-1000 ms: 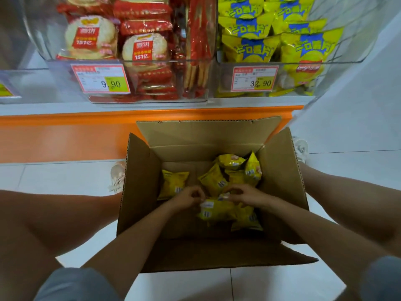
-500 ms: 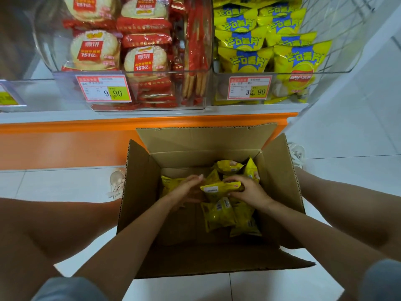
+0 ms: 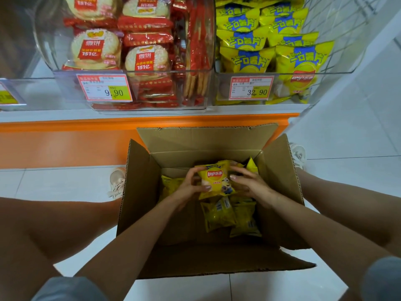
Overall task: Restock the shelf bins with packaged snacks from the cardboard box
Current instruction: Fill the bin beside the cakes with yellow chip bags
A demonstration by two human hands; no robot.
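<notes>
Over cardboard box (image 3: 138,192), yellow chip packet (image 3: 216,181), red logo, upright

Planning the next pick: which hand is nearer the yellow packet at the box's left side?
Left. The left hand is right beside that packet, gripping the left edge of the chip bag; the right hand grips the bag's other edge, farther off.
</notes>
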